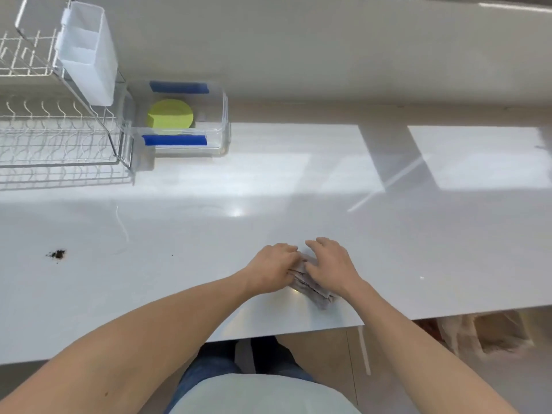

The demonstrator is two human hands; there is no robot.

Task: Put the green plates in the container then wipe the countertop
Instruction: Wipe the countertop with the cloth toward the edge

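Green plates (170, 117) lie stacked inside a clear plastic container (222, 115) marked with blue tape, at the back left of the white countertop (328, 189). Near the front edge a folded grey cloth (313, 289) lies on the countertop. My left hand (273, 271) rests on its left side, fingers curled over the fold. My right hand (330, 267) presses flat on its top and right side. Most of the cloth is hidden under both hands. A dark patch of crumbs (57, 254) sits on the countertop far to the left.
A white wire dish rack (56, 138) with a white plastic cutlery holder (88, 52) stands at the back left, touching the container. The countertop's front edge runs just below my hands. Bags (493, 333) sit on the floor under it at the right.
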